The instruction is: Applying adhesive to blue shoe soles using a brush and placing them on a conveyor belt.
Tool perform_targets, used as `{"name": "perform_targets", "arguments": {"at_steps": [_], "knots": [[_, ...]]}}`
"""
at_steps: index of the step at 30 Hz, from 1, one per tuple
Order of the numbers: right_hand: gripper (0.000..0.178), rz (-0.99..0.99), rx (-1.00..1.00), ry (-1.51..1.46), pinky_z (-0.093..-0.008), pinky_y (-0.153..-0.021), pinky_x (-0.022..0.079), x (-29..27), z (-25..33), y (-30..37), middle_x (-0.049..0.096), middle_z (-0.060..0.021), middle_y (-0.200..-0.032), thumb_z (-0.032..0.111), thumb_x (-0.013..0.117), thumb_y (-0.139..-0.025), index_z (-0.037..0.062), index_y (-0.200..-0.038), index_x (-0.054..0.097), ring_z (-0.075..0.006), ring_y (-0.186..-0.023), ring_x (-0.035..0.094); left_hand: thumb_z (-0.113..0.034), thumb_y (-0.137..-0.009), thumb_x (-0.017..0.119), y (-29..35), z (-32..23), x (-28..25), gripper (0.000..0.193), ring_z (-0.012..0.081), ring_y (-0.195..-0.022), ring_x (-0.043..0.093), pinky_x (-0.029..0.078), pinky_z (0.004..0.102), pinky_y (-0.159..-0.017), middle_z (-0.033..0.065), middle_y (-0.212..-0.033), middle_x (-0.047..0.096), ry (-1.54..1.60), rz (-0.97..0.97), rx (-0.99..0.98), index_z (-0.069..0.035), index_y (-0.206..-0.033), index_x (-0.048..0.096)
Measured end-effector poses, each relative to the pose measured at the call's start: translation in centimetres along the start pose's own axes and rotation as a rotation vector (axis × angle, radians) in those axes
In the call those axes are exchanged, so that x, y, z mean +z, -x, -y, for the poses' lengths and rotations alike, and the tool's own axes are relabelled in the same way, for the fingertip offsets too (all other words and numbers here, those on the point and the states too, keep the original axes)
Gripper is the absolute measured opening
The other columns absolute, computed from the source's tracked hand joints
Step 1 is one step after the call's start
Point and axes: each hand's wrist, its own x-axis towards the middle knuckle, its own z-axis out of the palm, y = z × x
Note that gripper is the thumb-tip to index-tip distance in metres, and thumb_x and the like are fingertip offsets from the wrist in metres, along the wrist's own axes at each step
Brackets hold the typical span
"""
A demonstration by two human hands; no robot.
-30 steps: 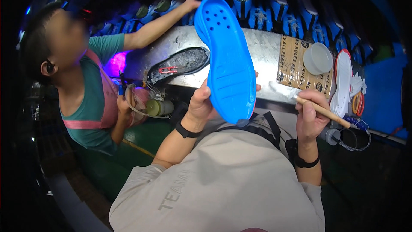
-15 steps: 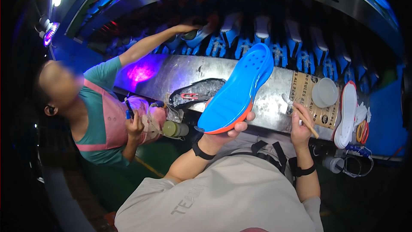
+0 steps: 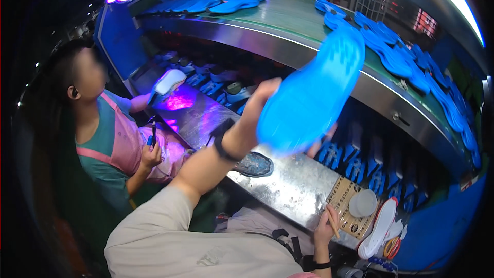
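My left hand (image 3: 261, 100) is raised with the arm stretched forward. Its fingers wrap round a bright blue shoe sole (image 3: 311, 98), which is tilted and partly smeared by motion in front of the upper belt's metal edge. Low at the right, my right hand (image 3: 322, 228) is closed on a brush (image 3: 333, 221) with a light wooden handle; its tip is hard to make out. Beside that hand, a whitish plastic cup (image 3: 363, 203) stands on a piece of printed brown cardboard (image 3: 337, 195). A dark shoe-shaped piece (image 3: 254, 164) lies on the metal bench below the raised sole.
Blue soles (image 3: 234, 3) lie on the green upper conveyor belt (image 3: 288, 20). Shoes on blue holders (image 3: 355, 159) line the shelf beneath. A white sole (image 3: 380, 226) rests at the metal bench's (image 3: 288, 190) right end. At left, a co-worker (image 3: 116, 139) holds a white-soled shoe (image 3: 167, 82).
My left hand has lifted the blue sole up and forward, toward the upper belt. The view has tilted up, showing that belt. The co-worker now holds a shoe away from the shelf.
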Motion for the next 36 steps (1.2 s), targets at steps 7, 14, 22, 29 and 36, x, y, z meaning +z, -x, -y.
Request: {"name": "perform_targets", "arguments": {"at_steps": [7, 14, 22, 29, 36], "knots": [[0.022, -0.078, 0.012, -0.009, -0.0414, -0.079, 0.050, 0.2, 0.6, -0.3, 0.065, -0.0195, -0.093, 0.006, 0.057, -0.090, -0.0060, -0.106, 0.066, -0.0345, -0.085, 0.062, -0.039, -0.105, 0.047, -12.3, -10.4, -5.4, 0.069, 0.0518, -0.118, 0.059, 0.055, 0.0500, -0.097, 0.0381, -0.136, 0.049, -0.464, -0.525, 0.294, 0.006, -0.152, 0.025], [0.021, -0.058, 0.035, -0.038, -0.0404, -0.078, 0.051, -0.2, 0.7, -0.3, 0.065, -0.0185, -0.092, 0.005, 0.059, -0.089, -0.0044, -0.106, 0.068, -0.0341, -0.085, 0.063, -0.036, -0.083, 0.063, -5.7, -23.3, -14.3, 0.062, 0.0480, -0.118, 0.061, 0.051, 0.0541, -0.096, 0.0270, -0.129, 0.062, -2.299, -1.657, 0.298, -0.009, -0.138, 0.056], [0.021, -0.075, -0.022, -0.028, -0.0392, -0.075, 0.052, -0.2, 1.3, -0.8, 0.066, -0.0176, -0.090, 0.001, 0.061, -0.086, -0.0031, -0.105, 0.069, -0.0329, -0.082, 0.065, -0.043, -0.086, 0.063, 2.4, -32.2, -17.8, 0.046, 0.0376, -0.109, 0.067, 0.051, 0.0451, -0.095, 0.0228, -0.107, 0.072, -2.424, -1.512, -0.247, -0.003, -0.105, 0.072], [0.020, -0.072, -0.010, -0.050, -0.0376, -0.075, 0.052, 0.2, 1.4, -0.8, 0.068, -0.0167, -0.092, -0.001, 0.063, -0.086, -0.0012, -0.105, 0.069, -0.0320, -0.084, 0.066, -0.055, -0.091, 0.060, 3.8, -30.7, -16.3, 0.057, 0.0423, -0.099, 0.067, 0.050, 0.0475, -0.087, 0.0245, -0.096, 0.071, -2.379, -1.584, -0.016, 0.000, -0.086, 0.072], [0.019, -0.084, -0.041, -0.052, -0.0372, -0.076, 0.052, 0.2, 1.1, -0.7, 0.068, -0.0162, -0.092, 0.003, 0.064, -0.088, -0.0009, -0.106, 0.070, -0.0314, -0.084, 0.066, -0.025, -0.089, 0.072, 3.8, -30.5, -17.1, 0.026, 0.0152, -0.066, 0.068, 0.055, 0.0295, -0.054, 0.0130, -0.088, 0.070, -1.497, -1.681, 0.253, -0.001, -0.099, 0.067]]}}
